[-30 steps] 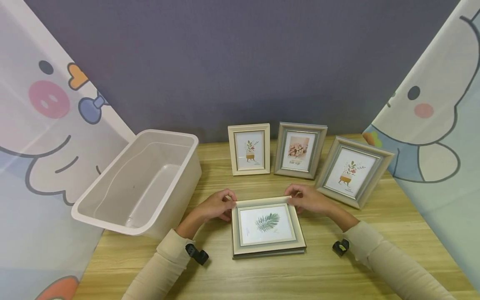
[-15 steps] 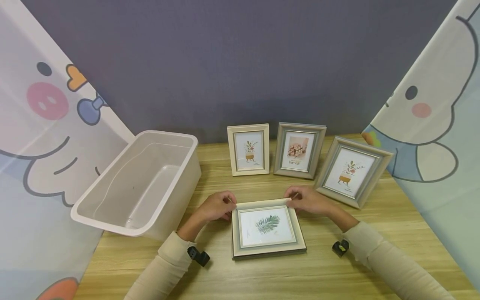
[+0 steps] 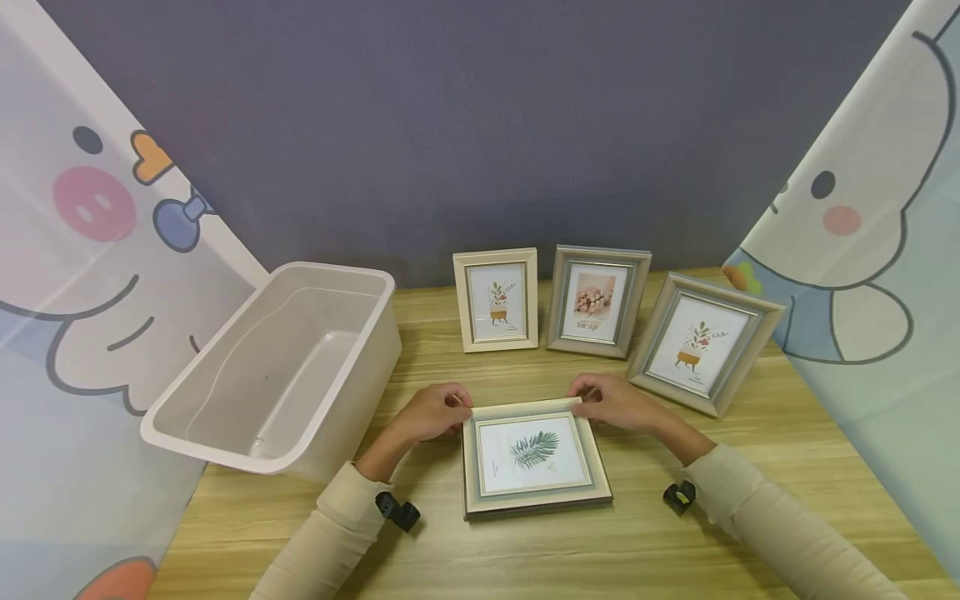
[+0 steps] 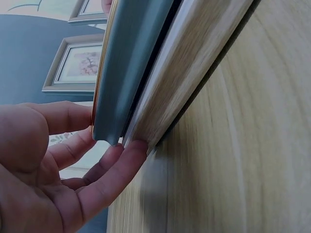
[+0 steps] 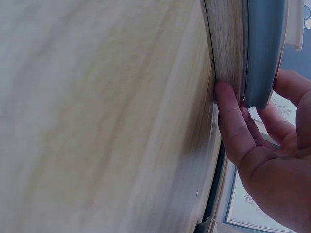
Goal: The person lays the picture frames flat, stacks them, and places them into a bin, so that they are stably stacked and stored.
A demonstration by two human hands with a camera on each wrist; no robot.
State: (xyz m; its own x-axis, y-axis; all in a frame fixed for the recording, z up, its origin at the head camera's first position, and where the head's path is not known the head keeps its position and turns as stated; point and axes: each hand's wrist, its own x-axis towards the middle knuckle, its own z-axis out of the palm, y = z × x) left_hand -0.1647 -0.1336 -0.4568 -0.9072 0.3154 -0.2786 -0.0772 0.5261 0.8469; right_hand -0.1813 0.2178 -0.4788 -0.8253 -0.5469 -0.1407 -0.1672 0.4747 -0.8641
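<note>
"So, going from the left, what do you see first?"

"A panel (image 3: 67,367) with a cartoon pig on it, then a pale bin (image 3: 371,383), hollow side up, to the left of the left hand (image 3: 427,414)."

"And that hand, what is it doing?"

"It pinches the far left corner of the top frame (image 3: 535,454): thumb on the face, fingers bent at the edge, one fingertip on the lower frame (image 4: 192,70). Thumb and fingers are only as far apart as those edges."

"What's beyond the gap between the hands?"

"A small cream frame (image 3: 496,300), standing, with a plant picture."

"And between the hands?"

"The top frame, lying flat over the lower frame on the table (image 3: 487,567), mostly on the person's side of the hands. It has a green leaf picture; the one underneath shows a wood-grained edge."

"Next along?"

"A flower frame (image 3: 600,302), standing just beyond the right hand (image 3: 611,404)."

"Is that hand gripping too?"

"Yes, it pinches the far right corner in the same way, thumb above, fingers bent, a fingertip against the lower edge."

"And to its right?"

"A taupe frame (image 3: 705,343) with a plant picture stands at an angle just past the right wrist, and farther out is another cartoon panel (image 3: 847,292)."
</note>
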